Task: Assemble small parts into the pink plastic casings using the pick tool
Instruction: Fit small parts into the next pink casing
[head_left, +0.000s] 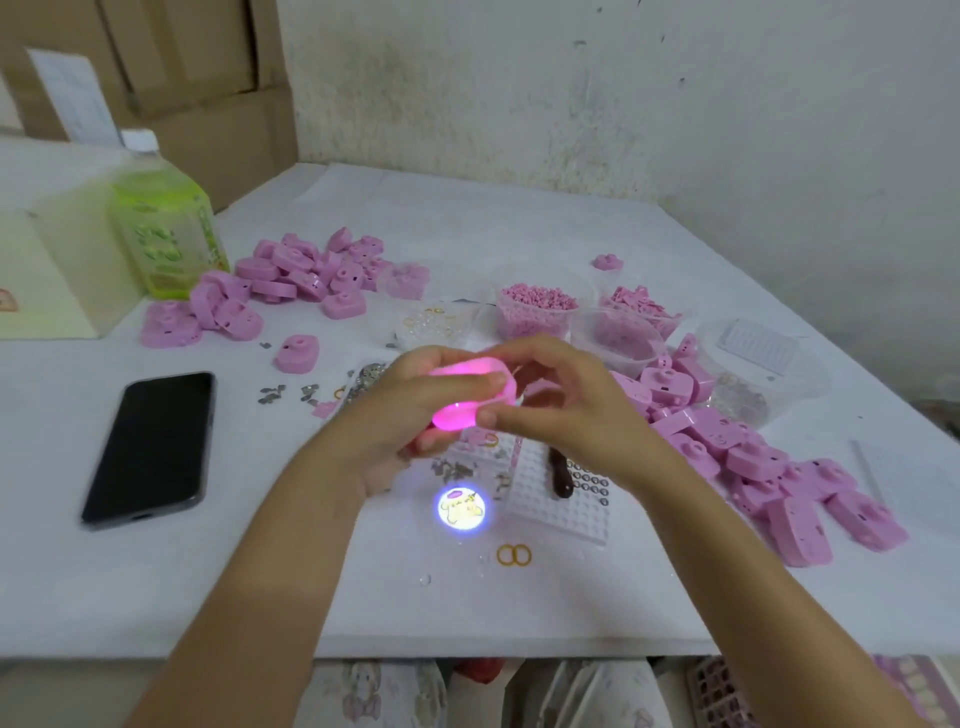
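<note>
Over the middle of the table my left hand (400, 415) and my right hand (561, 405) grip one pink casing (462, 395) between them. The casing glows bright pink and throws a round cartoon picture (461, 508) onto the table below. A dark-handled pick tool (561, 475) lies on a white grid tray (561, 499) under my right hand; neither hand touches it. Pink casings lie in a pile at the back left (306, 280) and in another along the right (753, 457).
A black phone (150, 449) lies at the left, a green bottle (166, 228) and a box behind it. Clear tubs of pink pellets (537, 306) and small parts stand at the back. Metal clips (291, 392) and two gold rings (514, 555) lie loose.
</note>
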